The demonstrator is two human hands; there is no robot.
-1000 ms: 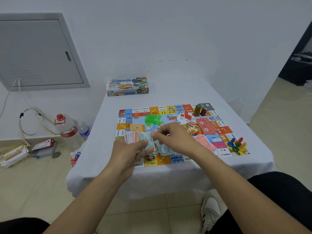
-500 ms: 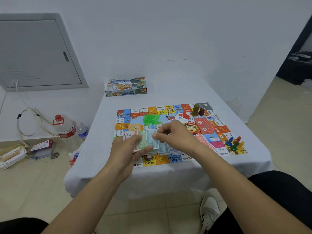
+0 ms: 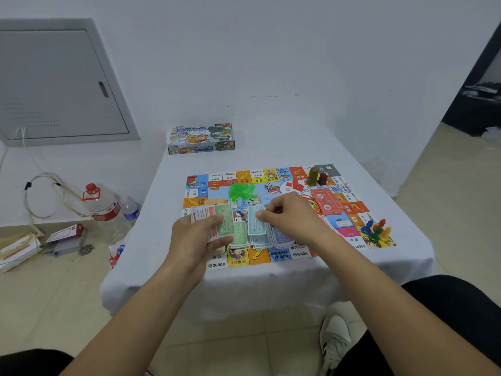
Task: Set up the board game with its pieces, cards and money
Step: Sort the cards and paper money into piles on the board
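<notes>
Money is being sorted over the near edge of the board [image 3: 245,176]: the left hand [image 3: 199,234] grips a fanned stack of notes [image 3: 210,217], the right hand [image 3: 292,215] pinches one blue note [image 3: 256,222] above the piles [image 3: 260,240] — best dropped squarely on its matching colour, clear of the green houses [image 3: 241,191].

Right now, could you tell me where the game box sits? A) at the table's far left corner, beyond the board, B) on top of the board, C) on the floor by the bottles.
A: the game box rests on the table beyond the board, toward the far left.
</notes>
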